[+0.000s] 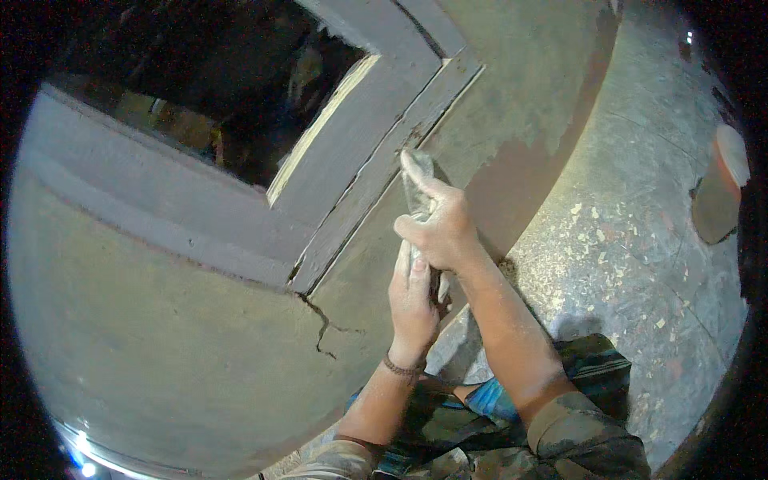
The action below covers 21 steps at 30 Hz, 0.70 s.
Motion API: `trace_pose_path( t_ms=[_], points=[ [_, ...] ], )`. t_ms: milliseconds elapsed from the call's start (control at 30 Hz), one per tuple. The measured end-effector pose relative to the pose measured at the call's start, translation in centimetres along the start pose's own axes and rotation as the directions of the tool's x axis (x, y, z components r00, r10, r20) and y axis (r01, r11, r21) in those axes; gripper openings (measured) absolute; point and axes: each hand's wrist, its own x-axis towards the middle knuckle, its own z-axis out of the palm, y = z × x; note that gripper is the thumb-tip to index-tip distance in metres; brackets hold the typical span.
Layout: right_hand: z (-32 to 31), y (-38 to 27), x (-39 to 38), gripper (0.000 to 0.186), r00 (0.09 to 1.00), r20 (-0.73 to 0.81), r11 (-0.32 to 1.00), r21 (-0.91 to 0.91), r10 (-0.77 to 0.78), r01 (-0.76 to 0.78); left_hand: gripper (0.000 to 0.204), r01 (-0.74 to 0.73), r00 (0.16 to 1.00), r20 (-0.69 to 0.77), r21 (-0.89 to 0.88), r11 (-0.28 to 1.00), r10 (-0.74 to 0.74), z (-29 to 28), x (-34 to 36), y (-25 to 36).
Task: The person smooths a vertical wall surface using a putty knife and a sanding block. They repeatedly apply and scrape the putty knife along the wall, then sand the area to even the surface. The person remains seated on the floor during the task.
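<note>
Both my hands, coated in pale dust, are closed around a dusty grey flat-bladed scraper (417, 192), its tip at the narrow gap along the window frame's outer edge. My right hand (450, 228) is the upper one, index finger stretched along the blade and thumb bent across it. Below it, my left hand (411, 306) wraps the lower part, most of which the fingers hide. The window frame (296, 188) is painted greyish purple and has dark seams. Around it lies a dull green wall (200, 340); a dark crack (322, 322) branches from the frame's corner.
Pale flakes (596, 236) are scattered over the grey floor (640, 160) at right. A brownish object with a pale top (718, 188) stands at the far right. Inside the frame is a dark opening (232, 88). A reddish-brown patch (512, 188) runs along the wall's edge.
</note>
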Motion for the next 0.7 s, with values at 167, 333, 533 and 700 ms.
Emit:
trace_pose_path(
  t_ms=[167, 333, 533, 700],
  points=[
    [1.6, -1.2, -1.7, 0.07, 0.997, 0.021, 0.994, -0.08, -0.071, 0.073, 0.057, 0.218, 0.976, 0.064, -0.358, 0.908, -0.209, -1.6, -2.0, 0.3],
    [3.5, -2.2, -4.5, 0.064, 0.99, 0.138, 0.983, -0.183, 0.021, 0.005, 0.049, 0.276, 0.947, 0.117, -0.77, 0.575, -0.298, -2.8, -6.0, 1.7],
    [4.7, -2.3, -4.7, 0.071, 0.994, 0.085, 0.948, -0.307, -0.062, 0.086, 0.04, 0.328, 0.925, 0.173, -0.815, 0.479, -0.339, -3.8, -5.9, 1.6],
    [4.7, -2.8, -5.1, 0.066, 0.996, 0.074, 0.947, -0.32, 0.046, -0.02, 0.041, 0.369, 0.89, 0.175, -0.819, 0.44, -0.421, -3.8, -5.9, 1.8]
  ],
)
